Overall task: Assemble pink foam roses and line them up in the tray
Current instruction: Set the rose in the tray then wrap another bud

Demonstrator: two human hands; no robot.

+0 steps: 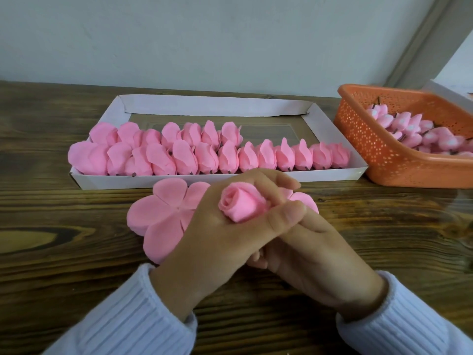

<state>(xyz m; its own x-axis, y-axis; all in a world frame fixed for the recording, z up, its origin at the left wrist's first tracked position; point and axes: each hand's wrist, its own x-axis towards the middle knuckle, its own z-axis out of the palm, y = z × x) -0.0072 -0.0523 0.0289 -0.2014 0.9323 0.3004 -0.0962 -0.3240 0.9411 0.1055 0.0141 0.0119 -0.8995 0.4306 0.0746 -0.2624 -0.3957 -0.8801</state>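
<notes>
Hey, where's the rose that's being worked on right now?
The rose is at the centre of the head view, gripped in the left hand, above the flat petal cutouts and just in front of the white tray.

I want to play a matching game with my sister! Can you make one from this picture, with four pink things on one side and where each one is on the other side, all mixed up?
Things
1. rolled rose
2. flat petals
3. rows of roses
4. small buds

Places
A. in the orange basket
B. in the white tray
C. lying on the table
D. gripped in the left hand

Pairs: 1-D, 2-C, 3-B, 4-A
</notes>
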